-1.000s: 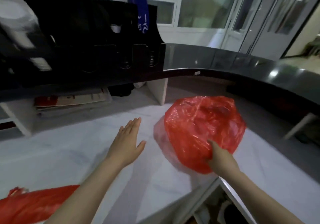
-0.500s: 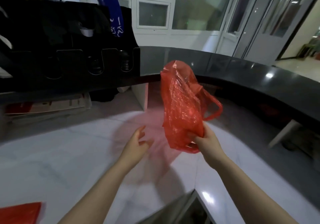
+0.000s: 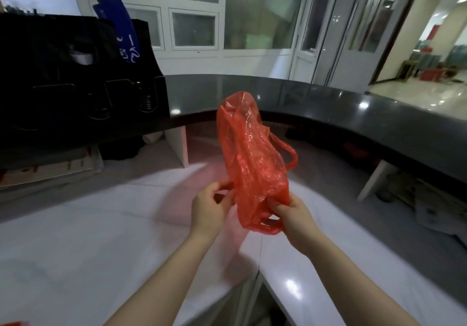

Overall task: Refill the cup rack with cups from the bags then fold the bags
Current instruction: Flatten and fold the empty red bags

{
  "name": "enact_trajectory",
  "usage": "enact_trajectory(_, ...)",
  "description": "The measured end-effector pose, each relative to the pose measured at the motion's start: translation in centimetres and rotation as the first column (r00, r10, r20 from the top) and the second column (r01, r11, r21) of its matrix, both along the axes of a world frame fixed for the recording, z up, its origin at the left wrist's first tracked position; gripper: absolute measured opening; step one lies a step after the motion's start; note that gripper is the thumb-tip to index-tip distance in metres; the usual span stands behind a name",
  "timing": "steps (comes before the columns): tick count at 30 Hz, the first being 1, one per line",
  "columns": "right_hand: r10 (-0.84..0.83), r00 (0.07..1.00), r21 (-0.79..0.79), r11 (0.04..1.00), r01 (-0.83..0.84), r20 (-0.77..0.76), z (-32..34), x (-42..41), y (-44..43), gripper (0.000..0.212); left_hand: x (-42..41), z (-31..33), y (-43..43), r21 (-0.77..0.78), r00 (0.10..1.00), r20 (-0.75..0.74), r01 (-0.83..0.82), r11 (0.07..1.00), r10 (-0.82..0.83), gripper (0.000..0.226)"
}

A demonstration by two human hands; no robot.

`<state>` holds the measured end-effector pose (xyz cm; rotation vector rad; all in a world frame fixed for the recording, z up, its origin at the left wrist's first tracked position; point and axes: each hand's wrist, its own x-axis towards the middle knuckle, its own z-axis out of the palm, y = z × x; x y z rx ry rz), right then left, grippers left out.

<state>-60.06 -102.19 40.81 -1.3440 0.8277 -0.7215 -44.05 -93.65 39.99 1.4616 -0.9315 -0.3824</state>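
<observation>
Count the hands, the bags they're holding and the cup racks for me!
Hands: 2, the left hand and the right hand
Bags held: 1, the red bag, gripped by both hands
Racks: 1, the black cup rack
Total: 4

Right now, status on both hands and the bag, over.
Left hand pinching red bag edge. Right hand gripping its lower end. Bag held up over white counter, crumpled, not yet folded. Nothing blocking.
</observation>
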Motion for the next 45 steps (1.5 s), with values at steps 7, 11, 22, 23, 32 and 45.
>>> enact_trajectory(7, -0.193, 0.967, -0.060, 0.981, 0.186, -0.165, -1.0, -3.3, -1.9, 0.023, 3.3, -0.3, 0.6, -0.055, 0.968, -0.160, -0.205, 0.977, 0.194, 0.016)
enact_trajectory(11, -0.421, 0.895, 0.122, 0.890, 0.439, -0.147, -1.7, -6.4, -3.6, 0.007, 6.9, -0.9, 2.6, -0.067, 0.919, -0.282, -0.306, 0.950, 0.276, 0.013)
enact_trajectory(22, -0.566, 0.810, 0.530, 0.739, 0.415, 0.155, 1.4, -11.0, -1.1, 0.020, 11.4, -0.2, 8.9, 0.032, 0.892, -0.257, -0.377, 0.925, 0.372, 0.016)
enact_trajectory(23, -0.561, 0.803, 0.547, 0.744, 0.384, 0.200, 1.6, -11.0, -0.6, 0.018, 11.4, 0.0, 9.6, 0.036, 0.892, -0.256, -0.377, 0.926, 0.373, 0.015)
enact_trajectory(32, -0.646, 0.674, 0.584, 0.719, 0.377, 0.360, 2.5, -14.4, 3.5, 0.024, 11.1, 0.1, 19.0, 0.099, 0.863, -0.229, -0.439, 0.893, 0.450, 0.013)
enact_trajectory(45, -0.062, 0.918, 0.311, 0.930, 0.195, -0.392, 1.7, -13.2, 15.1, 0.021, 5.7, -1.7, 24.9, 0.143, 0.860, -0.486, -0.100, 0.985, 0.158, 0.024)
